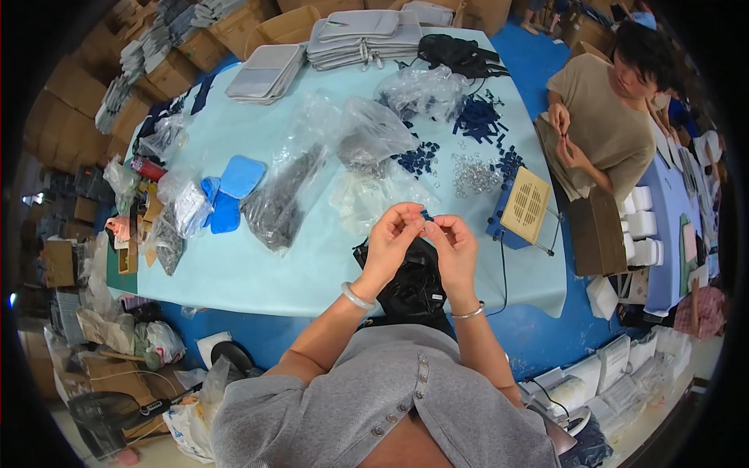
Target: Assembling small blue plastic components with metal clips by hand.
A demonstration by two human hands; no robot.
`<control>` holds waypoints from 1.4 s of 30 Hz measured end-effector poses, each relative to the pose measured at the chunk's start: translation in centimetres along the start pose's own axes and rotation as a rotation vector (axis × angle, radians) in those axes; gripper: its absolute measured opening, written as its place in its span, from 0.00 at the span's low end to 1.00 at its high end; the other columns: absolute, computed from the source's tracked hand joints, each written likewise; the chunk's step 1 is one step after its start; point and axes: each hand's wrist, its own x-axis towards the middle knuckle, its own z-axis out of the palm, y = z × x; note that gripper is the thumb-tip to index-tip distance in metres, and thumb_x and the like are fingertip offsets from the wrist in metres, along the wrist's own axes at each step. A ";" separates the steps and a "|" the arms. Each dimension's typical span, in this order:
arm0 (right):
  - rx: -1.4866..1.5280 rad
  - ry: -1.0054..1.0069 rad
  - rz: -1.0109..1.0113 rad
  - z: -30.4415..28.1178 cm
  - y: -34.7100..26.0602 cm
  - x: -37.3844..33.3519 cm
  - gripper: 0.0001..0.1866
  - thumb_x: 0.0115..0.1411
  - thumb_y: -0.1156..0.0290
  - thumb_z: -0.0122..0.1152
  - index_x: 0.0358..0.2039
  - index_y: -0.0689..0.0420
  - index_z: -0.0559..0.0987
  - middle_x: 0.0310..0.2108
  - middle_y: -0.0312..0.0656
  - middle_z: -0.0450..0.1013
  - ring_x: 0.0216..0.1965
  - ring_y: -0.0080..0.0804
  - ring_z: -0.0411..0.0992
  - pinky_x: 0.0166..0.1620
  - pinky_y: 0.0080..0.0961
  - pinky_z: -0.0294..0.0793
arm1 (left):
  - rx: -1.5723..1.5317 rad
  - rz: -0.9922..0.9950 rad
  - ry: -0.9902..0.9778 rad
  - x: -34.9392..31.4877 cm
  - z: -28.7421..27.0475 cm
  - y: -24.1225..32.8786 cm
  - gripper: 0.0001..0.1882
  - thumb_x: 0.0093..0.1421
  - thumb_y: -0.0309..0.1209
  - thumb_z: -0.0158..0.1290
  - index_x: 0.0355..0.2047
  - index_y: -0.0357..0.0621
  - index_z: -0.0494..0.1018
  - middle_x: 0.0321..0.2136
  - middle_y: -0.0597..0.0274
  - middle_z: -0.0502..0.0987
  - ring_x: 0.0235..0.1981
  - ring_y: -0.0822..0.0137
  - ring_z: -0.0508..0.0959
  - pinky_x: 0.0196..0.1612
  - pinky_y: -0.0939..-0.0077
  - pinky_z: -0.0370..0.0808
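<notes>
Piece (425, 213), one, small, dark blue: it was held up between the two hands, above the counter (207, 277) and just beyond a black bag (412, 285). Left hand (388, 243), one: its fingers were pinched together on the piece from the left. Right hand (455, 246), one: its fingers were closed on the piece's near right side, thumb toward the left thumb; whether a ring sat in the pinch was too small to tell. Stock, ahead and to the right: loose metal rings (474, 176), one scatter; dark blue tabs (418, 158), one heap, left of the rings; strips (480, 118), one heap of the same blue, farther back. Machine (526, 209), one, blue with a slotted beige top: it stood right of the right hand, its cord (505, 273) running toward the near edge. Left of centre: one clear sack (285, 199) with dark contents, two bright blue pouches (243, 177). At the back: grey cases (268, 74), stacked. Step in hand, as judged: close two-handed working of the piece, with nothing set down. The next move seemed to call for one pinch to hold the piece steady while the other shifted its grip.
</notes>
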 end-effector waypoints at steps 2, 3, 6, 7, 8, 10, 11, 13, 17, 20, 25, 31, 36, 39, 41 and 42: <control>-0.129 0.004 -0.034 -0.4 -0.1 0.0 0.04 0.57 0.78 0.56 0.32 0.63 0.74 0.30 0.34 0.73 0.31 0.17 0.70 0.36 0.13 0.70 | 0.024 -0.028 -0.003 -0.1 -0.1 0.1 0.10 0.58 0.23 0.51 0.41 0.36 0.71 0.31 0.65 0.74 0.32 0.76 0.74 0.37 0.84 0.71; -0.129 0.006 -0.034 -0.6 -0.4 0.0 0.04 0.57 0.78 0.56 0.32 0.63 0.74 0.30 0.34 0.73 0.31 0.17 0.70 0.36 0.13 0.70 | 0.139 -0.032 -0.004 -0.1 -0.2 0.1 0.10 0.58 0.24 0.51 0.40 0.36 0.72 0.31 0.64 0.75 0.32 0.76 0.75 0.36 0.84 0.72; -0.457 0.034 -0.010 -0.8 -1.2 -0.2 0.04 0.57 0.76 0.57 0.32 0.64 0.74 0.28 0.34 0.74 0.30 0.16 0.71 0.34 0.13 0.70 | 0.337 0.021 -0.018 -0.1 -0.6 0.4 0.08 0.57 0.25 0.52 0.38 0.36 0.75 0.30 0.63 0.77 0.30 0.76 0.76 0.34 0.84 0.72; -0.474 0.035 -0.046 -0.8 -1.4 -0.1 0.05 0.56 0.76 0.58 0.31 0.65 0.75 0.26 0.37 0.75 0.27 0.18 0.72 0.32 0.14 0.70 | 0.419 0.082 -0.032 0.0 -0.6 0.6 0.08 0.57 0.25 0.53 0.36 0.36 0.75 0.30 0.64 0.77 0.30 0.75 0.76 0.33 0.84 0.72; -0.491 0.037 -0.082 -0.8 -1.4 -0.1 0.06 0.55 0.76 0.59 0.30 0.65 0.75 0.24 0.39 0.76 0.25 0.19 0.73 0.30 0.16 0.71 | 0.419 0.081 -0.033 0.0 -0.6 0.8 0.08 0.57 0.25 0.53 0.36 0.36 0.75 0.30 0.64 0.77 0.30 0.75 0.76 0.33 0.84 0.72; -0.527 0.033 -0.087 -1.1 -1.4 -0.2 0.05 0.54 0.76 0.59 0.29 0.65 0.75 0.24 0.40 0.76 0.24 0.20 0.73 0.30 0.16 0.71 | 0.558 0.125 -0.054 0.1 -0.6 1.3 0.07 0.56 0.25 0.53 0.35 0.37 0.76 0.28 0.62 0.78 0.28 0.76 0.77 0.32 0.84 0.73; -0.563 0.028 -0.093 -1.3 -1.5 -0.1 0.05 0.54 0.76 0.60 0.29 0.64 0.76 0.24 0.41 0.76 0.24 0.22 0.74 0.30 0.17 0.71 | 0.557 0.123 -0.055 0.2 -0.5 1.7 0.07 0.56 0.25 0.53 0.35 0.37 0.76 0.28 0.62 0.78 0.28 0.76 0.77 0.32 0.84 0.73; -0.600 0.031 -0.113 -1.6 -1.6 0.0 0.05 0.53 0.76 0.60 0.29 0.63 0.76 0.24 0.42 0.76 0.23 0.24 0.74 0.29 0.18 0.71 | 0.675 0.127 -0.096 0.4 -0.2 2.2 0.07 0.56 0.25 0.54 0.33 0.36 0.77 0.27 0.59 0.78 0.27 0.75 0.77 0.31 0.85 0.73; -0.777 0.035 -0.177 -1.9 -2.7 0.4 0.05 0.51 0.75 0.61 0.29 0.61 0.76 0.22 0.43 0.74 0.21 0.31 0.73 0.27 0.22 0.70 | 0.721 0.141 -0.150 1.0 0.2 2.3 0.07 0.56 0.25 0.54 0.34 0.36 0.76 0.25 0.59 0.79 0.27 0.75 0.78 0.30 0.85 0.73; -0.872 0.022 -0.198 -2.3 -3.5 0.5 0.05 0.52 0.73 0.61 0.28 0.60 0.76 0.22 0.45 0.73 0.22 0.37 0.72 0.28 0.26 0.70 | 0.725 0.083 -0.176 1.5 0.8 2.4 0.07 0.56 0.29 0.54 0.33 0.39 0.76 0.25 0.58 0.78 0.23 0.69 0.77 0.27 0.80 0.71; -1.000 -0.021 -0.270 -2.9 -4.6 -1.0 0.05 0.52 0.72 0.58 0.26 0.59 0.75 0.23 0.46 0.72 0.27 0.44 0.72 0.30 0.33 0.70 | 0.789 0.103 -0.290 1.0 0.8 2.0 0.07 0.56 0.28 0.53 0.32 0.36 0.76 0.22 0.61 0.78 0.22 0.78 0.75 0.27 0.84 0.71; -1.088 -0.041 -0.256 -5.4 -2.9 -1.3 0.03 0.52 0.73 0.56 0.25 0.58 0.75 0.23 0.45 0.72 0.26 0.47 0.71 0.30 0.35 0.70 | 0.754 -0.005 -0.349 0.5 2.3 0.7 0.07 0.57 0.28 0.53 0.31 0.37 0.75 0.20 0.63 0.77 0.21 0.77 0.76 0.26 0.84 0.71; -1.115 -0.022 -0.287 -6.4 -4.7 -1.6 0.04 0.50 0.74 0.59 0.23 0.60 0.74 0.23 0.47 0.71 0.25 0.43 0.71 0.29 0.31 0.70 | 0.924 0.422 -0.424 1.4 3.6 -0.5 0.03 0.56 0.25 0.52 0.31 0.41 0.74 0.27 0.60 0.77 0.27 0.66 0.77 0.28 0.78 0.72; -1.015 0.056 -0.264 -6.7 -5.9 -0.9 0.04 0.50 0.76 0.58 0.27 0.59 0.74 0.23 0.47 0.71 0.26 0.42 0.72 0.28 0.30 0.71 | 0.742 0.404 -0.351 2.3 5.5 -1.2 0.05 0.57 0.27 0.52 0.32 0.39 0.72 0.24 0.59 0.73 0.27 0.68 0.73 0.26 0.77 0.69; -0.738 0.180 -0.238 -7.0 -5.4 -0.4 0.07 0.51 0.78 0.59 0.32 0.60 0.73 0.25 0.41 0.73 0.26 0.30 0.73 0.29 0.22 0.71 | 0.593 0.287 -0.308 2.5 6.4 -2.1 0.05 0.57 0.27 0.52 0.32 0.39 0.72 0.24 0.62 0.71 0.27 0.71 0.71 0.26 0.80 0.67; -0.733 0.183 -0.233 -7.3 -5.1 -0.3 0.07 0.51 0.78 0.59 0.32 0.60 0.73 0.25 0.41 0.73 0.26 0.30 0.73 0.29 0.22 0.71 | 0.437 0.183 -0.259 2.5 6.8 -2.4 0.05 0.57 0.27 0.52 0.33 0.39 0.72 0.23 0.64 0.70 0.28 0.74 0.69 0.26 0.82 0.66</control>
